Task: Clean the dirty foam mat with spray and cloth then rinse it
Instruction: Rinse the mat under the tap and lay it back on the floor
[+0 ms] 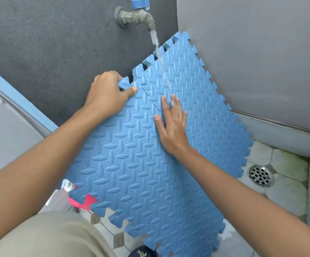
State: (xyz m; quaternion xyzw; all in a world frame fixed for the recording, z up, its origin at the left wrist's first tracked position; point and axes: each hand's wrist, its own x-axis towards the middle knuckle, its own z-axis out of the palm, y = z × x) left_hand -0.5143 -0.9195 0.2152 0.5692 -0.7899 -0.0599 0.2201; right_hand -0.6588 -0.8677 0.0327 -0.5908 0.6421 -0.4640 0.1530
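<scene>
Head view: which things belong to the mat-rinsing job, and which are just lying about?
In the job: foam mat, running tap, water stream, left hand gripping the mat's edge, right hand flat on it, floor drain.
Lying about: pink object behind the mat's lower corner, dark item at the frame's bottom.

Blue foam mat (150, 173), tilted under running water (156, 45)

no readable text, labels, brands, numbers or signs anywhere in view
</scene>
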